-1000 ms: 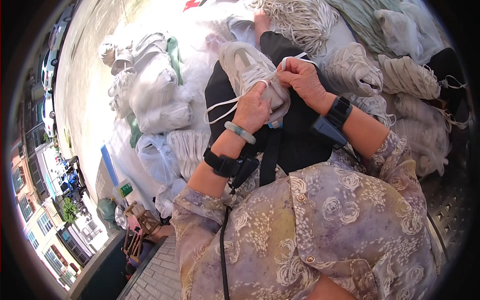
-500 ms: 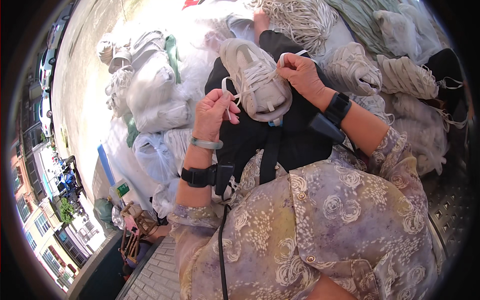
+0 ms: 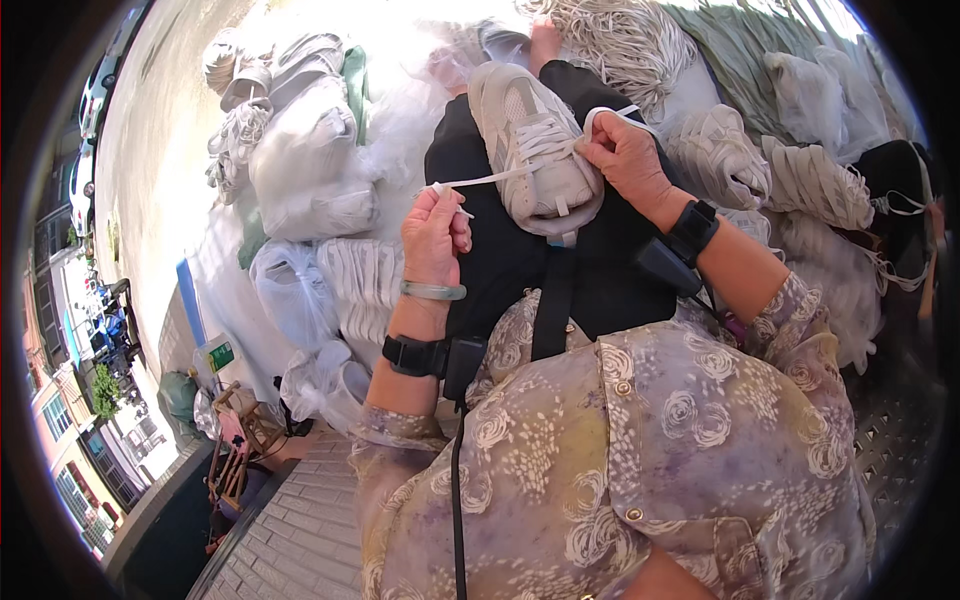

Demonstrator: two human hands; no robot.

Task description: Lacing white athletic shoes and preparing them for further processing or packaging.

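A pale grey-white sneaker (image 3: 545, 140) rests on my lap over black cloth, its heel end nearest me. Its white shoelace (image 3: 487, 180) is partly threaded through the eyelets. To the left of the shoe, my left hand (image 3: 436, 232) pinches the lace, which is drawn taut from the shoe. My right hand (image 3: 627, 160) is closed on the lace by the right eyelets, fingertips at the shoe, with a loop of lace standing above the fingers.
A bundle of white laces (image 3: 625, 50) lies at the far side. Stacked shoes (image 3: 720, 155) stand at right, more shoe parts (image 3: 362, 285) at left, among clear plastic bags (image 3: 310, 180). Beyond, at lower left, is a wooden chair (image 3: 235, 440).
My left hand has pulled its lace out to the left, so the stretch from the shoe is longer and straighter. The right hand stays pinched at the right eyelets. The view has shifted slightly.
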